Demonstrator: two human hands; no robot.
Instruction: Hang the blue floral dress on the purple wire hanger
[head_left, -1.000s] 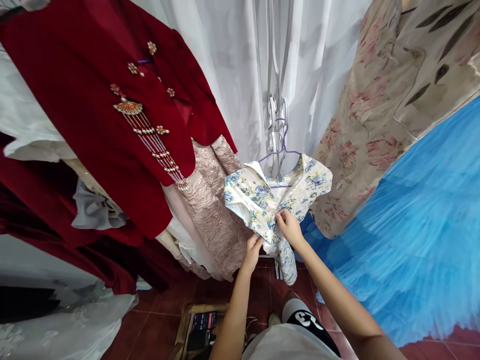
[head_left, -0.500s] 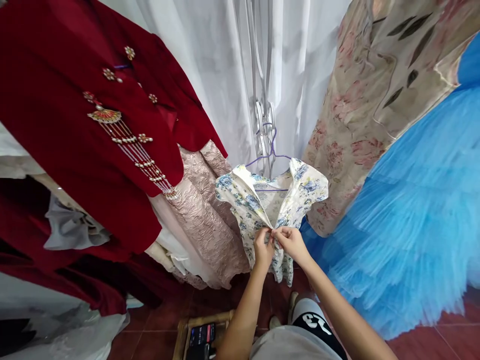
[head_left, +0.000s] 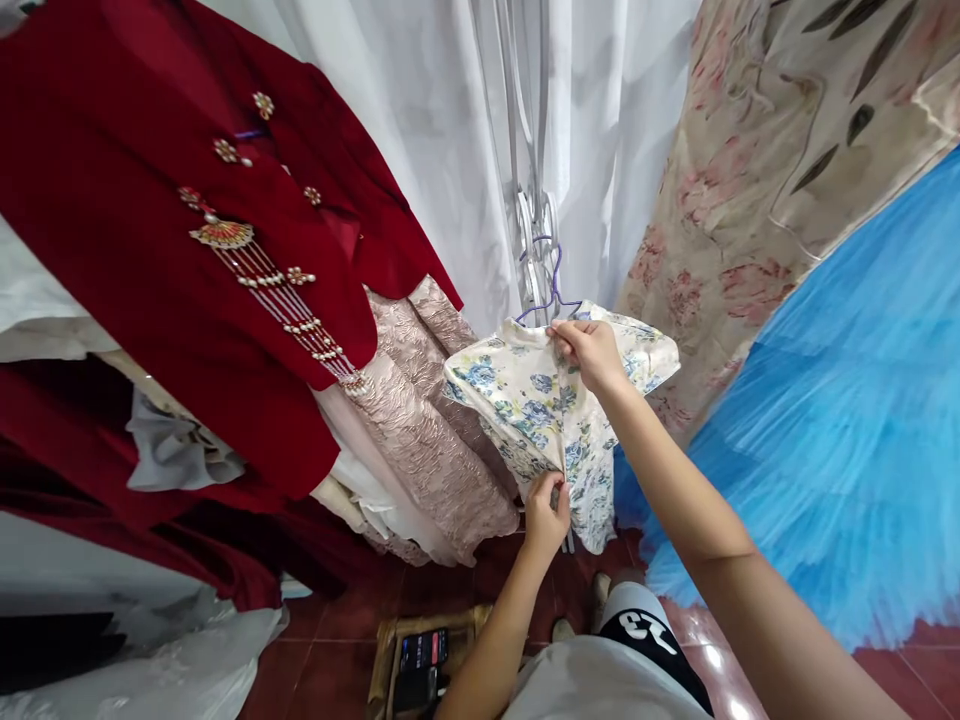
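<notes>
A white dress (head_left: 536,410) with blue flowers hangs from a purple hanger (head_left: 556,290). A straight seam line runs down its middle, and its edges meet from the collar to the lower part. At the collar, the fingers of my right hand (head_left: 592,355) pinch the top of that line; whatever small part sits inside the pinch is hidden. Lower down, my left hand (head_left: 546,510) grips the cloth at the same line between thumb and fingers.
To the left hang a dark red jacket (head_left: 300,250) with beaded ornaments and a pink brocade garment (head_left: 427,430). A floral beige garment (head_left: 720,220) and a blue tulle skirt (head_left: 840,430) hang right. A phone (head_left: 424,650) lies on a wooden stool (head_left: 384,660) below.
My right hand has moved up from beside my left hand to the collar, and the wide V-shaped opening has closed. My left hand remains low on the dress.
</notes>
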